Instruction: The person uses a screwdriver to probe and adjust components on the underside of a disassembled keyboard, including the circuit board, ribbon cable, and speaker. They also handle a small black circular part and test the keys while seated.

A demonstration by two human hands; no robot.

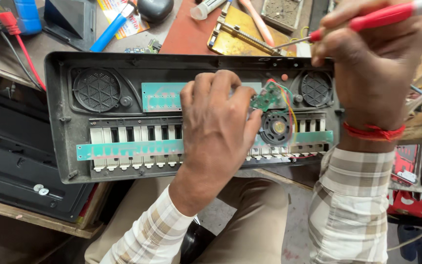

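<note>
A big dark keyboard shell (64,122) lies open across the person's lap and the desk (6,58). The left hand (218,127) pinches a small green circuit board (265,96) inside it. The right hand (372,63) grips a red screwdriver (367,20).

A blue plastic handle (108,30) lies on the cluttered bench beside a dark rounded case (155,9). A brass-coloured metal clamp jig (240,30) rests on a reddish mat (187,33) (a black plastic shell (20,161) sits left).
</note>
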